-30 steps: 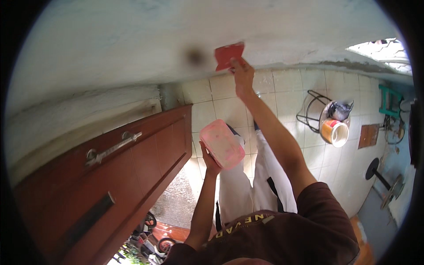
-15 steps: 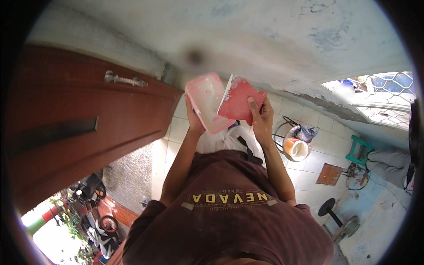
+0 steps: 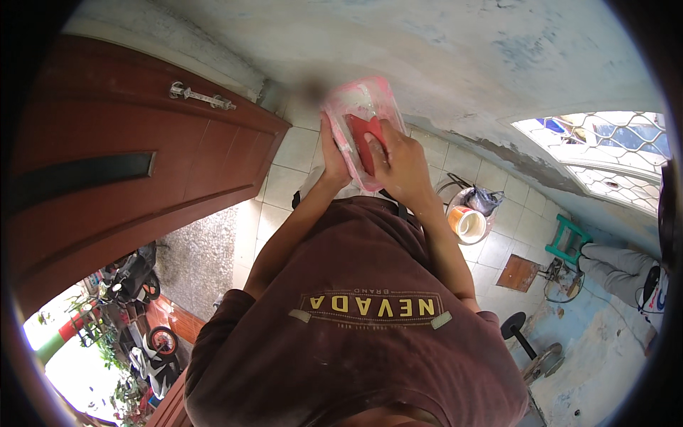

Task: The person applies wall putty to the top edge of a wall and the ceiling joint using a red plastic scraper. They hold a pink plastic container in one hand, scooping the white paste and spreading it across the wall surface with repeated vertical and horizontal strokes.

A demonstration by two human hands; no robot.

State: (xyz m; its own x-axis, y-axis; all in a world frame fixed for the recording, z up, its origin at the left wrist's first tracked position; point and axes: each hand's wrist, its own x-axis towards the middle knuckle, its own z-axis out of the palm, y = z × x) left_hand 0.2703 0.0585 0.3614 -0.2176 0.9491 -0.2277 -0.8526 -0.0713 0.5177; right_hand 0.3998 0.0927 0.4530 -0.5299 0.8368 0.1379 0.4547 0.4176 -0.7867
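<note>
A pink, see-through plastic tub [image 3: 388,99], smeared with white paste, is held tilted in front of my body. My left hand [image 3: 334,153] grips it along its left side, fingers partly hidden behind the wall. Inside the tub is a flat red plastic spreader [image 3: 361,128], pinched by my right hand [image 3: 400,160] with the thumb on its face. The spreader's working edge is down in the tub, so I cannot see how much paste is on it.
A brown wooden door [image 3: 206,142] stands at left, a patchy plastered wall [image 3: 455,64] ahead. On the tiled floor at right are an orange-and-white bucket [image 3: 466,224] and a green stool [image 3: 567,238], beside a person's grey-trousered legs [image 3: 615,267]. A motorcycle [image 3: 156,356] shows lower left.
My right hand has brought the spreader left and down into the tub; before, it was held beside the tub with white paste along its edge. The tub has moved slightly up and right.
</note>
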